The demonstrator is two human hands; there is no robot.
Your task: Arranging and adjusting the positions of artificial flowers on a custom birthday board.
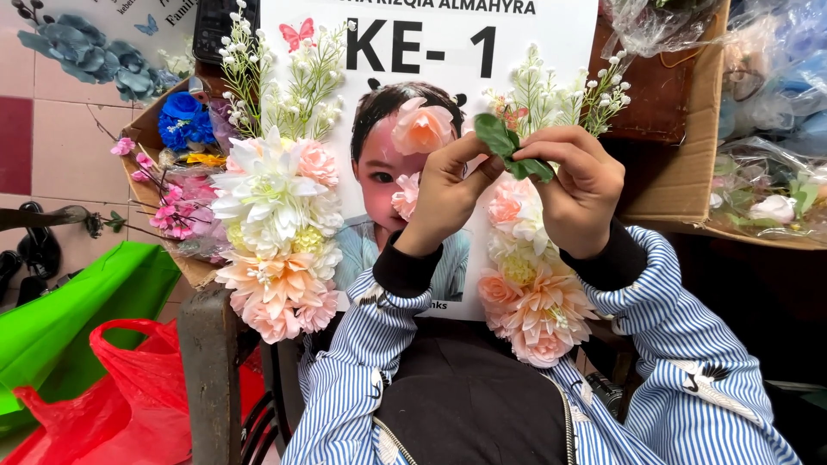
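Observation:
A white board with a printed portrait stands upright before me, trimmed with artificial flowers in pink, peach and white on its left side and right side. Both my hands are raised in front of it and pinch a small sprig of green artificial leaves. My left hand grips the sprig's left end between thumb and fingers. My right hand holds its right end. A pink flower sits on the board just above my left hand. My sleeves are blue-and-white striped with black cuffs.
A cardboard box with bagged flowers stands at the right. Blue flowers and pink blossom sprigs lie in a box at the left. A red plastic bag and a green bag lie low left, beside a dark wooden stand.

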